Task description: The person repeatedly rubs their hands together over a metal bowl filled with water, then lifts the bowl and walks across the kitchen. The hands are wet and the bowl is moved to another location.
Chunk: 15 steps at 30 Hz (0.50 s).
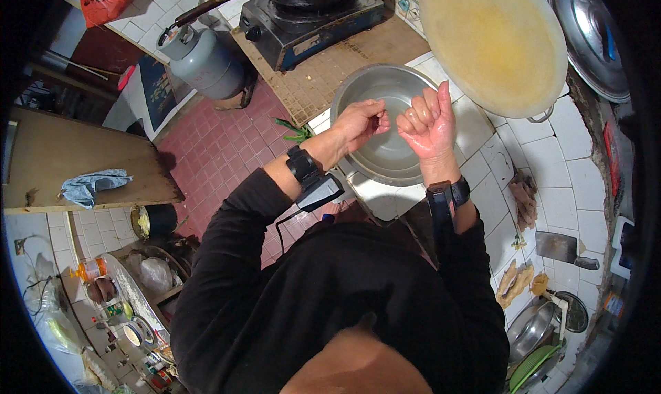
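Observation:
Both of my hands are raised over a wide grey metal basin (390,165) that appears to have clear water in it. My left hand (365,124) is closed over the basin's left side, thumb laid against the curled fingers, and nothing shows sticking out of it. A short gap to its right, my right hand (428,125) makes a loose fist with the thumb pointing up. The right hand's skin shines wet, and I see nothing in it. Dark straps with devices circle both wrists.
Beyond the basin stands a gas stove (310,26) with a dark pan, beside a grey gas cylinder (210,64). A large round yellowish board (492,46) leans at the right. A cleaver (556,247) and ginger-like pieces (513,284) lie on white tiles. Green leaves (295,129) lie left of the basin.

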Each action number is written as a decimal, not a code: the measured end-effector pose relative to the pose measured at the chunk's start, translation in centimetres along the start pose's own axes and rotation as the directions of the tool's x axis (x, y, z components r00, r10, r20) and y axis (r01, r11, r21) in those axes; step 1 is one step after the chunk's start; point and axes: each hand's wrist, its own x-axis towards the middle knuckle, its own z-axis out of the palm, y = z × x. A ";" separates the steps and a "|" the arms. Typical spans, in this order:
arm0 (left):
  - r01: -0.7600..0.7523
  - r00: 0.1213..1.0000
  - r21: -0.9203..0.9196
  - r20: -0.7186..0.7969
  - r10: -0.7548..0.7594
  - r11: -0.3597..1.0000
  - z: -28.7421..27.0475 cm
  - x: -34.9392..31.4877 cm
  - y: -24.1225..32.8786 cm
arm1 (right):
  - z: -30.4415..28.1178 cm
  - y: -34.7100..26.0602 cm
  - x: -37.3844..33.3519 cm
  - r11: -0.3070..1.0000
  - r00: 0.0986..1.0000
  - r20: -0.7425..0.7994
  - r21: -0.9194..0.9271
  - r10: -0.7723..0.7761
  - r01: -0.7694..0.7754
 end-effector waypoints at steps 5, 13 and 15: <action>0.015 0.998 0.029 0.052 -0.016 0.999 -0.4 1.0 -0.7 | -2.5 -0.3 0.3 0.989 0.985 -0.170 -0.146 -0.026 0.001; 0.188 0.840 0.085 -0.530 -0.115 0.979 -1.9 5.5 -2.9 | -15.8 0.5 0.7 0.776 0.322 -0.855 -0.509 -0.406 -0.373; 0.208 0.800 0.051 -0.584 -0.140 0.977 -2.9 6.6 -4.0 | -19.9 1.4 0.4 0.672 0.228 -0.797 -0.597 -0.560 -0.438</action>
